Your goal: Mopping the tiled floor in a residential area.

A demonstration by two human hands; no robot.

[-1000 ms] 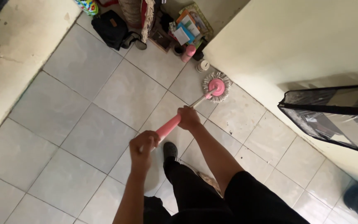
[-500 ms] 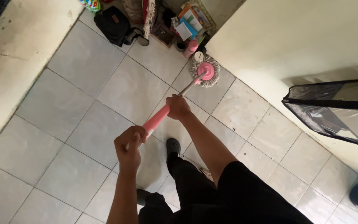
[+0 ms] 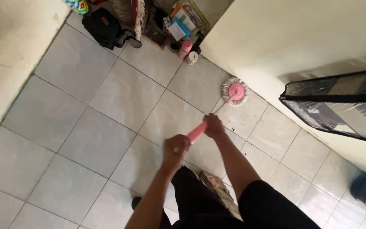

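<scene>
A mop with a pink handle (image 3: 197,132) and a round pink head ringed with pale strands (image 3: 234,91) rests on the light tiled floor (image 3: 85,140), close to the cream wall (image 3: 276,42). My right hand (image 3: 214,126) grips the handle further down the shaft. My left hand (image 3: 176,148) is closed around the handle's upper end. My dark trouser legs (image 3: 217,203) fill the bottom of the view.
At the top stand a black bag (image 3: 101,27), a pink bottle (image 3: 184,48), a small white jar (image 3: 192,57) and a pile of papers and books (image 3: 178,23). A black-framed clear bag (image 3: 339,108) juts in from the right. A cream wall runs along the left.
The mop head has swung right and back from beside the white jar to the base of the right wall. Both hands moved right and closer together on the handle.
</scene>
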